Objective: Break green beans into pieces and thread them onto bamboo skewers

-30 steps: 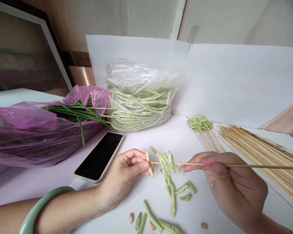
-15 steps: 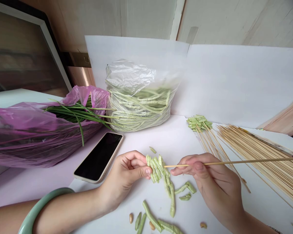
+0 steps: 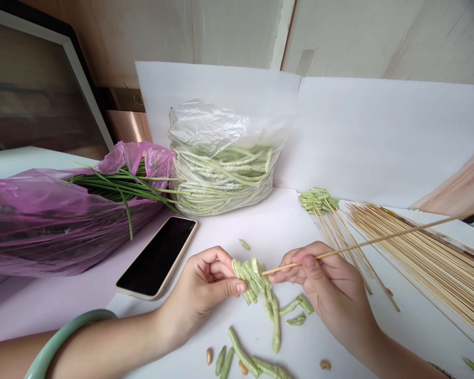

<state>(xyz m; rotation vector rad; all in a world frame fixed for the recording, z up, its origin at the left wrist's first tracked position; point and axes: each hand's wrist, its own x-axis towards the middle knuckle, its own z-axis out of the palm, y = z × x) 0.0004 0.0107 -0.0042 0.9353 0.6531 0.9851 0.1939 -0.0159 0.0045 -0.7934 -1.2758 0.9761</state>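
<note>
My left hand pinches a folded green bean, its pleats gathered side by side between thumb and fingers. A loose tail of the bean hangs down toward the table. My right hand is closed on a bamboo skewer, which slants up to the right. The skewer's tip meets the right side of the folded bean; how deep it goes in I cannot tell. Around them on the white surface lie bean pieces and a few small tan seeds.
A clear bag of long beans stands at the back, beside a purple bag with green stalks. A phone lies left of my hands. Finished bean skewers and a pile of bare skewers lie at the right.
The skewer's far end has tilted upward in my right hand. Both hands keep their grip, and the view has shifted slightly.
</note>
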